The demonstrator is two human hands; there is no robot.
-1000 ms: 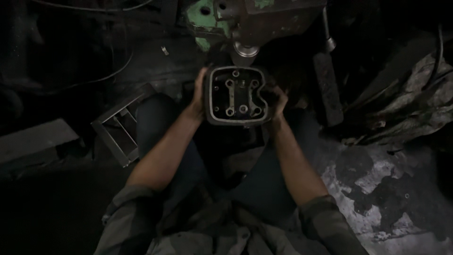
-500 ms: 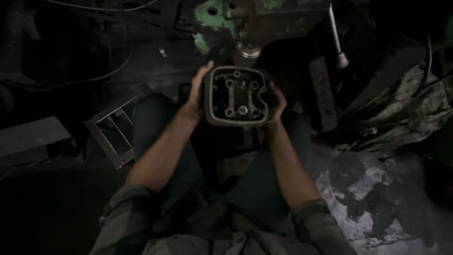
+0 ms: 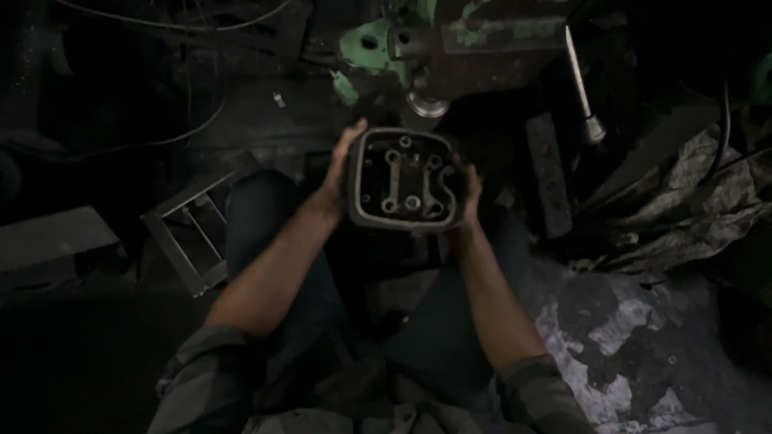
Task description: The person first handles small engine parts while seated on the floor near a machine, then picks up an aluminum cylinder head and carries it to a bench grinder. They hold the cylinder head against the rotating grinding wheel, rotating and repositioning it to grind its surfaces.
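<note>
A dark, rounded-rectangular metal engine cover [image 3: 404, 180] with several bolt holes and raised ribs faces up toward me. My left hand [image 3: 338, 173] grips its left edge, fingers reaching up along the side. My right hand [image 3: 469, 197] holds its right edge from below. The part hangs above my lap, just under the round spindle [image 3: 427, 103] of a green machine.
A worn green-painted machine [image 3: 450, 36] stands ahead. A metal rod with a knobbed end [image 3: 582, 84] leans at the right, beside a dark flat bar [image 3: 548, 173]. Crumpled cloth [image 3: 691, 201] lies at right, a metal frame [image 3: 189, 233] at left, cables [image 3: 177, 72] at top left.
The view has shifted slightly; the cover stays held in both hands at nearly the same place below the spindle, tilted a little more toward me.
</note>
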